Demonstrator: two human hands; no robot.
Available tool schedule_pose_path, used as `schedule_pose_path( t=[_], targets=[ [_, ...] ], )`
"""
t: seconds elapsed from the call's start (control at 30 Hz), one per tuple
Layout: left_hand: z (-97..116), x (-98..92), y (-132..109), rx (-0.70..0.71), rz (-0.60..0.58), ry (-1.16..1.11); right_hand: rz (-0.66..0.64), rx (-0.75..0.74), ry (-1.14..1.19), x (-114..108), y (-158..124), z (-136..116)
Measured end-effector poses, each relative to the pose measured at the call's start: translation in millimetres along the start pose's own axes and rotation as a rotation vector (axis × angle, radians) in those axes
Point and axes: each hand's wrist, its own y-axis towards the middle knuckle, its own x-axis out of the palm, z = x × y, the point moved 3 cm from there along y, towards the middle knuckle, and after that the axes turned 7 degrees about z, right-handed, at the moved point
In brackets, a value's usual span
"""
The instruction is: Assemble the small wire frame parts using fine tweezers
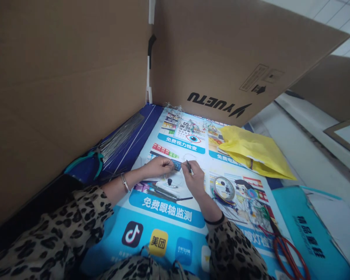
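Observation:
My left hand [161, 167] is closed in a pinch above the printed poster sheet [140, 217]; what its fingertips hold is too small to make out. Close beside it, my right hand [195, 179] is closed on a small dark, narrow object [188, 166] whose kind I cannot tell. A faint thin strand seems to curve near the fingertips. Just below the hands, a small dark piece [169, 181] lies with something shiny next to it. Several slim, dark, stick-like items [163, 191] rest under my left wrist.
Teal-handled pliers [100, 163] and a bundle of thin wires [121, 138] lie left. On the right are a clear ring-shaped roll [232, 186], coloured strands [259, 212], red-handled scissors [288, 254], a yellow bag [259, 153] and a teal packet [297, 210]. Cardboard walls [210, 50] stand behind.

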Motion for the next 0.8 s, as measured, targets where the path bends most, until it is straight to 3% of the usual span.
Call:
schedule_pose_path(
  t=[0.23, 0.43, 0.53, 0.7, 0.8],
  targets=[
    [-9, -0.1, 0, -0.088, -0.025, -0.142, -0.038, 0.091, 0.012, -1, -2, 1],
    [-16, -7.6, 3, -0.067, -0.037, -0.448, 0.025, 0.223, -0.040, -6, -2, 12],
    [-19, -9.4, 3, -0.033, -0.035, -0.553, 0.000, 0.096, -0.211, -4, -1, 19],
    [-21, -7.5, 3, -0.039, -0.058, -0.525, -0.088, -0.095, -0.349, 2, -1, 23],
    [-20, -9.0, 4, -0.029, -0.010, -0.504, -0.037, -0.136, -0.367, -3, 0, 19]
  ],
)
